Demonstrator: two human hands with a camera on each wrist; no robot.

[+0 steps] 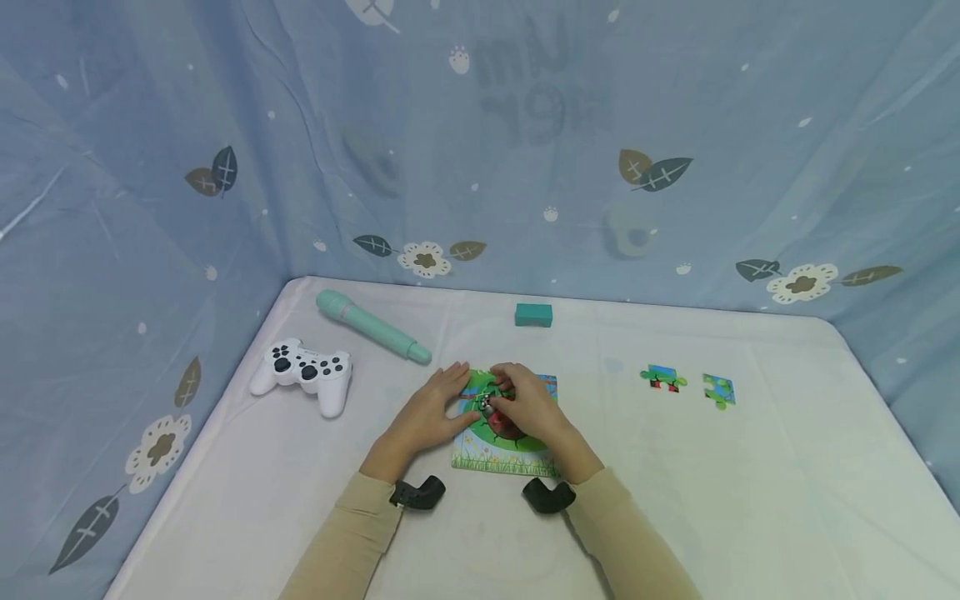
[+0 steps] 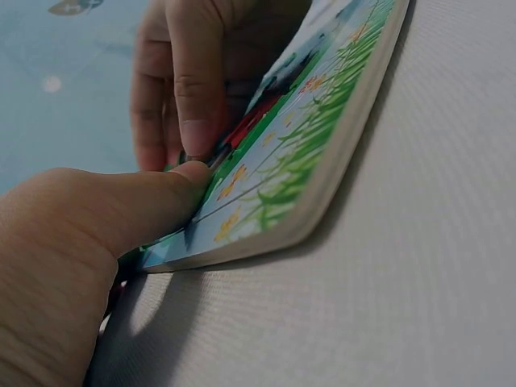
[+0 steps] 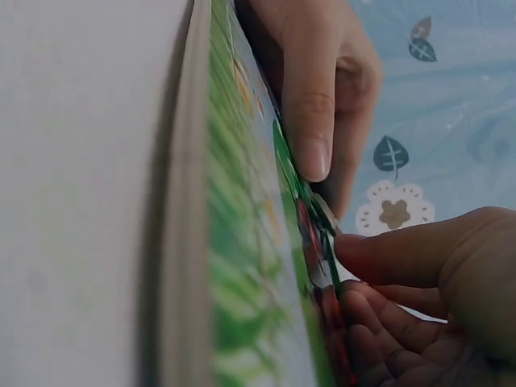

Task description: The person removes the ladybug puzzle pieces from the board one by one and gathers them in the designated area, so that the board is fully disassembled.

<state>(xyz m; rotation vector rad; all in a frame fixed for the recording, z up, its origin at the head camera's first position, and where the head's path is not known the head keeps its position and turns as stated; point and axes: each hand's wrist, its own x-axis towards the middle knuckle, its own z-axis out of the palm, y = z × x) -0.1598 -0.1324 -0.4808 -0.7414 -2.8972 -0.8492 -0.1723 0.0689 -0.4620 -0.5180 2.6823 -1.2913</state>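
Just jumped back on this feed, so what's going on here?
A person is working on a ladybug puzzle with both bare hands. The left hand rests at its left edge, thumb on the picture, while the right hand seems to pinch a tilted piece near the ladybug's head. Two loose pieces lie off to the right, not yet placed. The white game controller sits untouched on the left.

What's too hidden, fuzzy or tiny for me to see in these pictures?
Head view: part of the puzzle, hidden by the left hand and right hand.
Head view: fine details on the rightmost loose piece, too small.
Left wrist view: the rest of the left hand, cut off by the left edge.
Right wrist view: details of the printed grass, blurred.
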